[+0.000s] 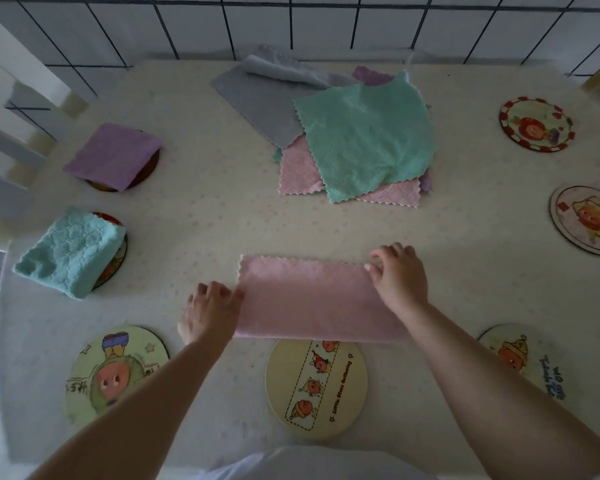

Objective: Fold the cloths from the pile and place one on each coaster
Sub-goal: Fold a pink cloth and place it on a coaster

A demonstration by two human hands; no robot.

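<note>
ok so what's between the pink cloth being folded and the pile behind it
Nothing: the head view shows only a bare strip of the table between the pink cloth and the pile.

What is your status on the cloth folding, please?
Left hand, right hand gripping pink cloth, folded once. Pile beyond. Nothing in the way.

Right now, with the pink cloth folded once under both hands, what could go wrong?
The pink cloth overlaps the far edge of the middle coaster, so the next fold may drag the coaster. The right hand pinches only the far corner, so the layers may slip apart.
</note>
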